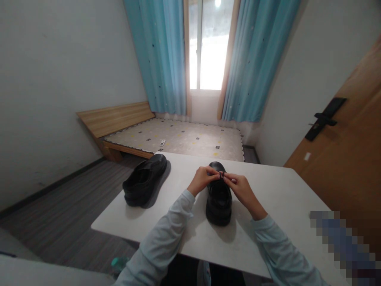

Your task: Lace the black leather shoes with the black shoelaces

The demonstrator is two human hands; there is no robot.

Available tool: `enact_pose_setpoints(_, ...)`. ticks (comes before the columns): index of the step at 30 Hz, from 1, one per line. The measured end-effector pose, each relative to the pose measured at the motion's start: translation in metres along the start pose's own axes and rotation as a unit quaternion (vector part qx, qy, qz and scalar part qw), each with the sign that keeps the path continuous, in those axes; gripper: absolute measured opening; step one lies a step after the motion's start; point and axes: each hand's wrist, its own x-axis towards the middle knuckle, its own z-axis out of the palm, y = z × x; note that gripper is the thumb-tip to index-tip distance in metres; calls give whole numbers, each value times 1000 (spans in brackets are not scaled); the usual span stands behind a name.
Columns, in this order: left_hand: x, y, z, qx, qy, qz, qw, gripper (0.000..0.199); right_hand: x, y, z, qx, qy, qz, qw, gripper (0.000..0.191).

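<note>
While both hands meet over a black shoe point(218, 212), their fingers pinch a thin black strip point(222, 175) at its front; whether it is a lace or a strap is too small to tell. The left hand point(204, 177) comes in from the left and the right hand point(239, 187) from the right, fingertips close together, thumbs and forefingers narrowed on the strip. Both arms wear pale blue-grey sleeves point(162, 238).

The shoe sits on a white table point(268, 184), directly in front of the person, its heel toward the viewer, its toe toward the window, its opening facing up. A second black shoe point(143, 182) stands well apart on the table's left side, its toe angled away and to the right, and neither hand touches it.

Beyond the table is a low bed with a pale patterned mattress point(178, 135) and a wooden headboard point(119, 119) at the left. A small white object point(162, 142) lies on the mattress. Behind the bed, blue curtains point(163, 51) hang on either side of a bright window point(210, 59). To the right is a wooden door point(351, 159) with a black handle point(326, 119).
</note>
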Motion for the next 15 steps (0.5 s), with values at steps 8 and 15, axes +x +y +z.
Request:
enact_pose_setpoints(8,-2,7,-3,-39,-23,-35,998,24,-3,-8,-1,-165,-1,-50,985,33)
enact_pose_setpoints(15,0,10,-8,-20,-52,-38,998,22,-7,-14,3,-151,26,-57,987,31)
